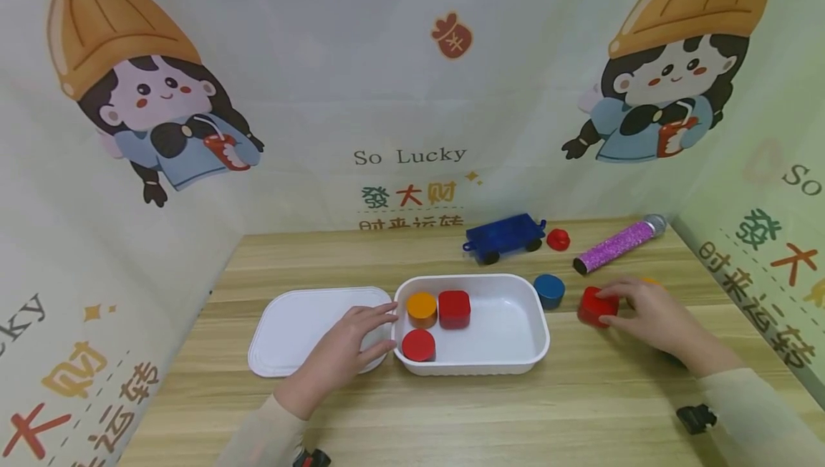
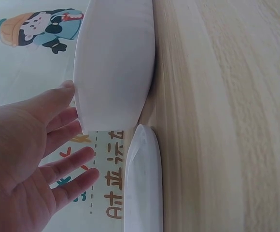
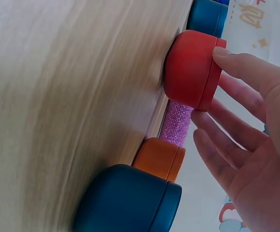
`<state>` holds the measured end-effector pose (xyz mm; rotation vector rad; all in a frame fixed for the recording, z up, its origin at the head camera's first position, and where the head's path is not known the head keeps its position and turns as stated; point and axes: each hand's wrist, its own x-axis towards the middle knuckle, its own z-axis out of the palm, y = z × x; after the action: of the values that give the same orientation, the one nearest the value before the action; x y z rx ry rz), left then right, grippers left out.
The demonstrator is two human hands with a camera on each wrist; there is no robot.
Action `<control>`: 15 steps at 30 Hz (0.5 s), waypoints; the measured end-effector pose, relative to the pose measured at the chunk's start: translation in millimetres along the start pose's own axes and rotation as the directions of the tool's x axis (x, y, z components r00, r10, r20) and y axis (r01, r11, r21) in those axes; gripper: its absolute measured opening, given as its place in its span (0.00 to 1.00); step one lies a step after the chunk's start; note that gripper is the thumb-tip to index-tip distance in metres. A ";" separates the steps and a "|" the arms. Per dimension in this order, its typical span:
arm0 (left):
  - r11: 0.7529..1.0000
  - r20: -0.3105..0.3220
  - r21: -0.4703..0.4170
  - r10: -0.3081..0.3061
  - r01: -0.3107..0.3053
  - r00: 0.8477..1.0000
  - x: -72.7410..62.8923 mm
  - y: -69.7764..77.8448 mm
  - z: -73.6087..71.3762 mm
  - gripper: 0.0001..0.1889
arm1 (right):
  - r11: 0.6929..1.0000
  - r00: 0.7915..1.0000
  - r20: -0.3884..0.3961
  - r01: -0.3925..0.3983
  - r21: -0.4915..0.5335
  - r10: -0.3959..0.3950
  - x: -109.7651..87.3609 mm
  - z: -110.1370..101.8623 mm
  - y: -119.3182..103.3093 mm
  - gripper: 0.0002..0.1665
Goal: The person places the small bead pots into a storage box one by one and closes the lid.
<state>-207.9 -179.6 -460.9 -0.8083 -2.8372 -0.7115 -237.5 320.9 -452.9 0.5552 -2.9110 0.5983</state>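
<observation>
My right hand [image 1: 651, 316] pinches a small red rounded-square tin [image 1: 589, 307] between thumb and fingers. A lid seam rings that red tin [image 3: 190, 70] in the right wrist view, and its base is close to the table. With loosely spread fingers, my left hand [image 1: 341, 349] touches the left rim of a white plastic box [image 1: 509, 331]. Inside the box, at its left side, sit an orange round tin [image 1: 422, 309], a red square tin [image 1: 454, 309] and a red round tin [image 1: 419, 345]. The left wrist view shows the thumb at the rim of the box [image 2: 113, 63].
A white lid [image 1: 290, 331] lies left of the box. Right of it stands a blue round tin [image 1: 549, 291]. Farther back are a blue toy wagon [image 1: 505, 236], a small red piece [image 1: 558, 240] and a glittery pink microphone [image 1: 615, 246]. An orange tin [image 3: 157, 157] and a blue tin [image 3: 123, 203] stand by the right hand.
</observation>
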 end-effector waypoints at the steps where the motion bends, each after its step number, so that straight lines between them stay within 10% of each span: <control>1: 1.000 0.000 0.000 0.002 -0.002 1.000 -0.1 0.1 0.5 0.22 | 1.000 1.000 0.002 -0.006 -0.002 0.006 -0.5 -0.4 -0.3 0.21; 15: 1.000 0.007 -0.017 -0.019 0.019 1.000 -0.9 -0.7 -0.1 0.23 | 0.999 0.997 -0.074 0.026 -0.020 -0.027 7.9 -15.0 -23.7 0.22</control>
<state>-207.5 -180.6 -461.4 -0.7885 -2.8527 -0.7385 -235.3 304.2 -429.2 0.5558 -2.8318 0.5751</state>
